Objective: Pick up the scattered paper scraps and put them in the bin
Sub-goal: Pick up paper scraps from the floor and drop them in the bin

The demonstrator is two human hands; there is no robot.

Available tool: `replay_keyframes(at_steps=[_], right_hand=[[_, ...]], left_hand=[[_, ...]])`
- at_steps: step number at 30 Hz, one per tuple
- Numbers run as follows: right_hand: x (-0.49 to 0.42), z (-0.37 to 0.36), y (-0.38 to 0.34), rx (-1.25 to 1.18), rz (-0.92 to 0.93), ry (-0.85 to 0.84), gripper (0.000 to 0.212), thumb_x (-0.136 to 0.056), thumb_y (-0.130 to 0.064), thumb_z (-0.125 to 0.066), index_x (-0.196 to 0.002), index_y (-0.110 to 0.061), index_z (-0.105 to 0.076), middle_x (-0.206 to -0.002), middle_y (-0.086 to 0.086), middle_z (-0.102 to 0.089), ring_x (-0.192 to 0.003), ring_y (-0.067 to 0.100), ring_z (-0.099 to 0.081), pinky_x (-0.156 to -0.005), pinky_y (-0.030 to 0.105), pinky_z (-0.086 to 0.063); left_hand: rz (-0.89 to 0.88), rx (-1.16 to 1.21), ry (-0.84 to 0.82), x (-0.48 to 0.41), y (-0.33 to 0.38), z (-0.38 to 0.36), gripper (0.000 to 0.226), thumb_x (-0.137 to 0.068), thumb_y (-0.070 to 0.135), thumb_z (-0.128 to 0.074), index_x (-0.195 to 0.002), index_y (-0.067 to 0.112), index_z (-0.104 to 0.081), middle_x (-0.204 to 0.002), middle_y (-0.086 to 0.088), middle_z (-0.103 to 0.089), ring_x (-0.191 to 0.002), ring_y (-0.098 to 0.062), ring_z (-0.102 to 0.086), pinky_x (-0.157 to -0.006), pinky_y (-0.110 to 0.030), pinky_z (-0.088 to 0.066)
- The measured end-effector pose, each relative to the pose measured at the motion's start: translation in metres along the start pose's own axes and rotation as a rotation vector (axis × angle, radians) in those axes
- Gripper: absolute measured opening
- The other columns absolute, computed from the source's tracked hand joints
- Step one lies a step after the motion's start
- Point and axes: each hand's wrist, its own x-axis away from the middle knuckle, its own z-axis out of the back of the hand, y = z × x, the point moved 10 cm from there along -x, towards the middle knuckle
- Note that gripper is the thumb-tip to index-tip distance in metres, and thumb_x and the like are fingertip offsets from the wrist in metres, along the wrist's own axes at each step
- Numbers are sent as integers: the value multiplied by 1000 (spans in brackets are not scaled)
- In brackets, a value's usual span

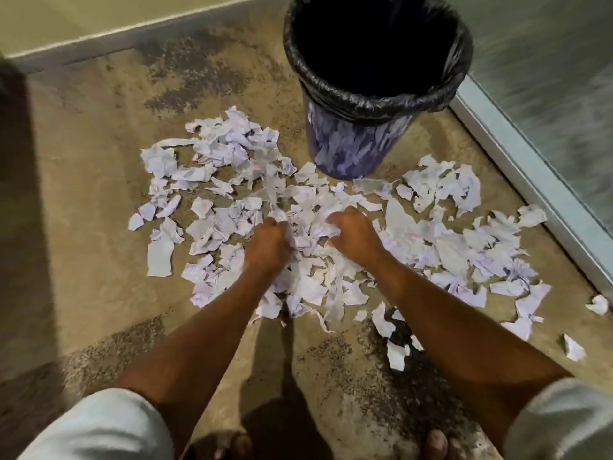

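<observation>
Many torn white paper scraps [464, 247] lie spread over the tan concrete floor in a wide patch. A purple bin [351, 141] with a black bag liner [378, 101] stands upright just behind the patch, its mouth dark. My left hand [267, 247] is down in the middle of the heap, fingers curled round a clump of scraps. My right hand [353, 235] is a hand's width to its right, also curled into the scraps and gripping some. Both hands sit about a forearm's length in front of the bin.
A wall base [126, 38] runs along the back left. A metal door frame [530, 180] runs down the right side, close to the outermost scraps. My bare feet [438, 443] stand at the bottom edge. Dark stains mark the floor.
</observation>
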Motion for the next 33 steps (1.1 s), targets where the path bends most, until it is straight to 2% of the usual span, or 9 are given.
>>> replay_keyframes(at_steps=[4, 7, 11, 14, 17, 20, 23, 28, 33], right_hand=[[-2, 5, -2, -84, -7, 75, 29, -90, -9, -83, -119, -10, -81, -119, 10, -76, -105, 25, -71, -92, 27, -53], [0, 12, -10, -169, 2, 87, 20, -85, -9, -85, -106, -9, -84, -102, 9, -80, -89, 19, -69, -78, 23, -46], [6, 20, -14, -458, -109, 51, 24, -84, -5, -88, -107, -7, -82, -81, 2, -75, -75, 23, -75, -75, 32, -63], [12, 31, -27, -652, -132, 40, 24, -85, -1, -86, -107, -8, -79, -81, 2, -72, -73, 23, -76, -81, 43, -67], [18, 44, -47, -777, -104, 36, 23, -85, 2, -84, -104, -7, -75, -81, 7, -71, -73, 25, -73, -84, 47, -64], [17, 56, -65, -825, -60, 52, 18, -80, 7, -83, -93, -5, -78, -89, 19, -78, -77, 28, -74, -85, 58, -65], [20, 73, -85, -885, -25, 50, 19, -82, 9, -80, -95, -4, -78, -100, 22, -78, -83, 27, -75, -86, 52, -66], [27, 108, -117, -962, 64, 72, 23, -85, 13, -77, -90, -10, -76, -92, 16, -77, -80, 26, -75, -83, 42, -67], [38, 152, -142, -1026, 150, 121, 22, -87, 13, -74, -93, -9, -75, -90, 14, -76, -76, 22, -74, -61, 25, -62]], left_hand=[[10, 98, 1, -2, 1, 9, 6, -89, 2, -70, -91, 6, -74, -94, -9, -69, -87, -25, -62, -73, -36, -49], [49, 217, -15, -2, 0, 14, 21, -89, -1, -66, -74, 14, -68, -79, -5, -66, -78, -26, -64, -69, -32, -42], [113, 397, 47, -1, -3, 30, 10, -81, 5, -73, -72, 7, -76, -66, -9, -69, -62, -23, -59, -59, -29, -43], [223, 626, 77, 1, -8, 48, 5, -82, 13, -82, -84, 15, -78, -80, -6, -76, -69, -22, -67, -64, -31, -55], [282, 789, 114, 3, -7, 70, 16, -83, 13, -82, -98, 10, -79, -85, -4, -76, -67, -14, -65, -53, -21, -49], [214, 841, 163, 2, 1, 98, 7, -81, 9, -81, -82, 16, -78, -69, 1, -70, -62, -14, -60, -56, -24, -46], [151, 891, 197, 6, 6, 127, 3, -74, 13, -79, -77, 11, -78, -71, -9, -74, -63, -19, -63, -61, -39, -54], [110, 918, 215, 9, 16, 173, 9, -83, 2, -79, -92, 1, -79, -76, -13, -72, -65, -20, -64, -64, -35, -53], [128, 1006, 193, 4, 32, 212, 19, -89, -2, -78, -106, -9, -74, -90, -18, -72, -76, -25, -66, -77, -42, -63]])
